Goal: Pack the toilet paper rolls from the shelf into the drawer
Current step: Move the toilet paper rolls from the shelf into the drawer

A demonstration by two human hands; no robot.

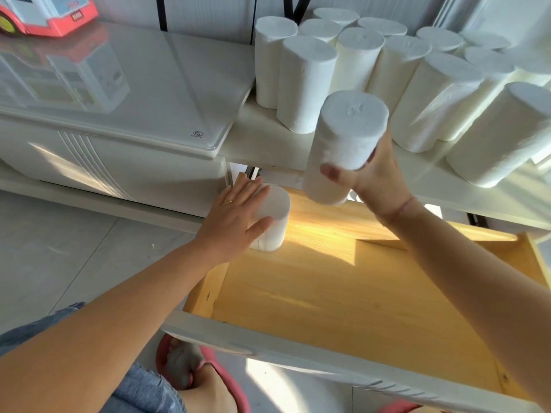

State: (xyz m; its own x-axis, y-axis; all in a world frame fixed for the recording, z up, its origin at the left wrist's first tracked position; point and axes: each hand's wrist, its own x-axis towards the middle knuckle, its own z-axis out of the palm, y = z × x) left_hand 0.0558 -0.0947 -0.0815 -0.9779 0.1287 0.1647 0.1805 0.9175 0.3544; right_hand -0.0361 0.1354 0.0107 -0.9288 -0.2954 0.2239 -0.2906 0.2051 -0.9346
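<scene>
Several white toilet paper rolls [307, 84] stand upright in a cluster on the white shelf [268, 138]. Below it an open wooden drawer [343, 293] is pulled out. One roll [277, 225] stands upright in the drawer's far left corner; my left hand [235, 216] lies flat on its top and side, fingers spread. My right hand [378, 180] grips another roll [343, 144] from below and holds it tilted in the air above the drawer's back edge.
A white cabinet with a glossy glass top [119, 84] stands at the left, with a red and white toy vehicle [44, 13] on it. The drawer's white front [268, 350] is near my knees. Grey floor tiles [59, 248] lie at the left.
</scene>
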